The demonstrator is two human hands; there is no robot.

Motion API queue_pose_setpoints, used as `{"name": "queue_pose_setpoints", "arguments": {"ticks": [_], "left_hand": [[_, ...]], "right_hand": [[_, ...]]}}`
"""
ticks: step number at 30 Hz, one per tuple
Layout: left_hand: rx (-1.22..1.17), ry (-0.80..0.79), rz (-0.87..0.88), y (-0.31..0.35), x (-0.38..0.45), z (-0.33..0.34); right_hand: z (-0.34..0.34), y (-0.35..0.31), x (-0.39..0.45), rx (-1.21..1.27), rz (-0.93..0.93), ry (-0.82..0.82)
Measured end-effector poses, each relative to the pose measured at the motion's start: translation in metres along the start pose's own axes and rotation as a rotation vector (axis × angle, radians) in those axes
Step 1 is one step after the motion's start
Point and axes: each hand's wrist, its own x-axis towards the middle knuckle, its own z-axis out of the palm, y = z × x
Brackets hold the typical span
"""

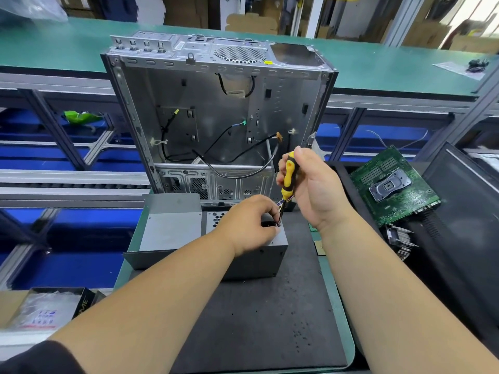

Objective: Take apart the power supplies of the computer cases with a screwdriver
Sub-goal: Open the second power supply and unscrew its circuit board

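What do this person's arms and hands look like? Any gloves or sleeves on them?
No gloves: both the left hand and the right hand are bare, with no rings, watch or bands showing. Both forearms are uncovered as far as the frame shows. The only clothing in view is a dark sleeve at the lower left corner, on the left upper arm. Fingernails look short and unpainted.

Yellow-black screwdriver [288,177]; grey power supply [172,230]; green motherboard [394,184].

front: mat [256,319] bare | behind: case [216,117] blocks | right: motherboard [394,184]
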Motion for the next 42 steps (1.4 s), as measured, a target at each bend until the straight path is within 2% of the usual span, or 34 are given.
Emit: {"name": "queue_pose_setpoints", "arguments": {"ticks": [6, 12, 21, 26, 30, 34, 42], "left_hand": [[-0.004, -0.005, -0.011, 0.0, 0.0, -0.001], [0.01, -0.015, -0.004, 0.001, 0.0, -0.002], [0.01, -0.005, 0.018, 0.001, 0.0, -0.001], [0.007, -0.007, 0.002, 0.001, -0.001, -0.001], [0.004, -0.008, -0.004, 0.004, 0.0, 0.0], [0.0, 0.006, -0.006, 0.003, -0.002, 0.0], [0.024, -0.009, -0.007, 0.004, -0.002, -0.002]], "right_hand": [[0.002, 0.001, 0.0, 0.038, 0.033, -0.059], [0.01, 0.006, 0.0, 0.085, 0.036, -0.048], [-0.004, -0.004, 0.006, -0.065, 0.019, 0.045], [0.001, -0.003, 0.005, 0.054, 0.085, -0.004], [0.004, 0.001, 0.003, 0.082, 0.049, -0.007], [-0.001, 0.003, 0.002, -0.051, 0.003, 0.012], [-0.005, 0.0, 0.0, 0.037, 0.037, -0.055]]}}
